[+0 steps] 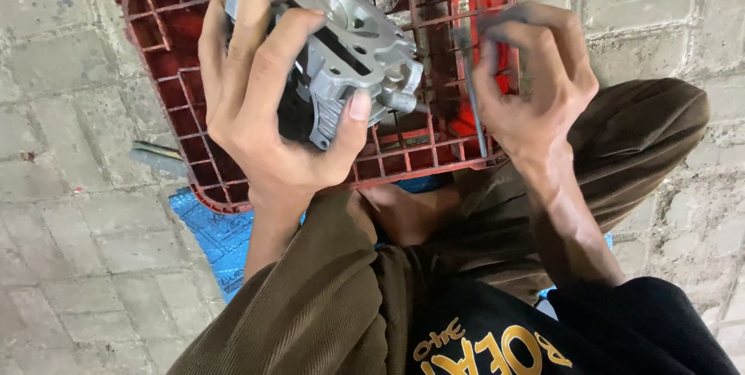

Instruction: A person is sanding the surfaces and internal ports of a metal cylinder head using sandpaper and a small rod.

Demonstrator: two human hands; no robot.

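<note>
Left hand [264, 103] was clamped on the grey metal engine part [353, 49] in the upper middle of the frame, fingers over its top, thumb under its lower edge, holding it above the red plastic crate [167, 49]. Right hand [535, 80], upper right, had its fingers pinched shut on a thin dark metal rod [473, 100] hanging down over the crate's right side. Crate sat on paving bricks [70, 251], blue mat [213, 235] under its lower edge, my brown trousers [326, 305] below.

It looked like an informal outdoor repair spot: grey paving-brick ground [70, 266], upturned red plastic crate [174, 72], grey cast-metal engine part [353, 41].
</note>
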